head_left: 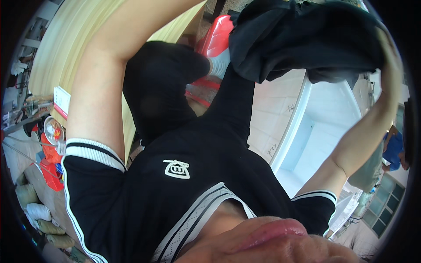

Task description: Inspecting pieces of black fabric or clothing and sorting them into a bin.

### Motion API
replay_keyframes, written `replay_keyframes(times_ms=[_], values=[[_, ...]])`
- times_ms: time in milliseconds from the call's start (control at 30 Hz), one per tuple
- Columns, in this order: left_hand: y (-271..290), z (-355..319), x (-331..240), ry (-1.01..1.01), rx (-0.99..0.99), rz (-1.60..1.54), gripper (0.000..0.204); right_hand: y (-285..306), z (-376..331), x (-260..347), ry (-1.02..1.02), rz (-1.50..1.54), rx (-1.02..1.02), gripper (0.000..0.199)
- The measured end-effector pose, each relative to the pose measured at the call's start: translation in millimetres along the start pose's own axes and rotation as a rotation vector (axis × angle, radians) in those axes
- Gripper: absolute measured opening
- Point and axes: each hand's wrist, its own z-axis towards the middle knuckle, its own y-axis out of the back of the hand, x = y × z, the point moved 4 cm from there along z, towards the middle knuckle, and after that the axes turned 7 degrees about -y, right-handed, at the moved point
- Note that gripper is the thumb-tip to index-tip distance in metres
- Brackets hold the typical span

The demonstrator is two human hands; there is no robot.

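Observation:
A bunched black cloth (pixel 307 39) stretches across the upper right, over my knee and the rim of a white tub (pixel 291 131). Whether it is a garment I cannot tell. At the cloth's right end is my right hand (pixel 389 57), closed on its edge, with the fingers partly hidden and blurred. My left forearm (pixel 149 22) reaches up past the top of the picture, so my left hand is out of view. The tub stands beside my leg, and its pale inside shows below the cloth.
A light wood table (pixel 57 57) runs along my left, with a white and red card or box (pixel 62 101) at its edge. A red plastic stool (pixel 217 35) is near my foot. Rolled bundles (pixel 37 212) lie at far left. Another person in blue (pixel 393 149) is at far right.

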Motion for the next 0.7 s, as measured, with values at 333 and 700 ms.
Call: replay_keyframes(times_ms=[333,700], values=[[14.7,-49.7,48.5,-0.153,-0.110,0.396,0.012,-195.0,-27.3,-63.6,0.244,-0.115,0.448,0.018],[-22.2,-84.9,56.2,-0.165,-0.048,0.464,0.022,-239.5,-64.3,-84.3,0.274,0.033,0.339,0.022]])
